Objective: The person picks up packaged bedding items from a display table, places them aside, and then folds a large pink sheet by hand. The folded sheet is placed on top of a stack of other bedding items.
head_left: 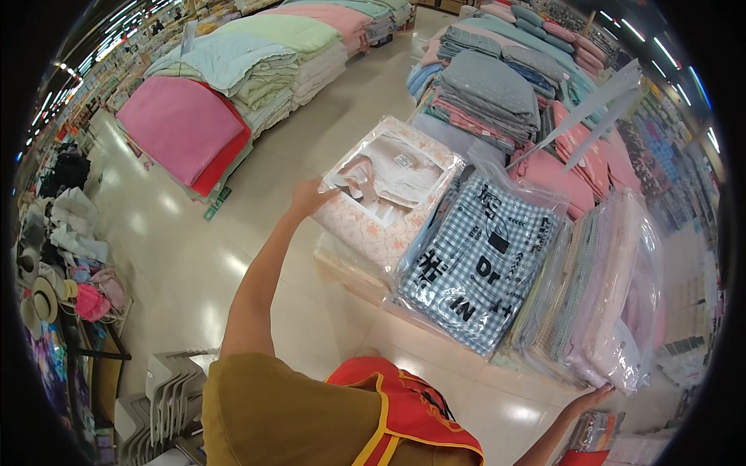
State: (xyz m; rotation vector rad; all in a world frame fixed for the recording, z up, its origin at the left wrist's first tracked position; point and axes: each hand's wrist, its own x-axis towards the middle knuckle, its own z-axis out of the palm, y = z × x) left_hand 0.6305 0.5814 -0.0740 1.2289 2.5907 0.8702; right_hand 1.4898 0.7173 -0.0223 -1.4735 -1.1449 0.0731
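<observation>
My left hand (312, 198) is at the left corner of a plastic-wrapped floral bedding pack (387, 186), its fingertips on the wrap; whether it grips is hard to tell. Right of that pack lies a blue-and-white checked textile (484, 262) in clear plastic, bearing black writing. A row of plastic-bagged folded fabrics (583, 291) leans beside it, in green, beige, lilac and pink. My right hand (591, 399) touches the lower end of this row, at the pink bag's bottom edge, with its fingers extended; its grip is partly hidden.
Folded grey textiles (489, 90) and pink ones (551, 177) are stacked behind the packs. Across the aisle stand piled quilts (227, 58) and a pink folded blanket (180, 128). Stacked grey plastic stools (169, 390) and a rack with hats (45, 298) are at lower left.
</observation>
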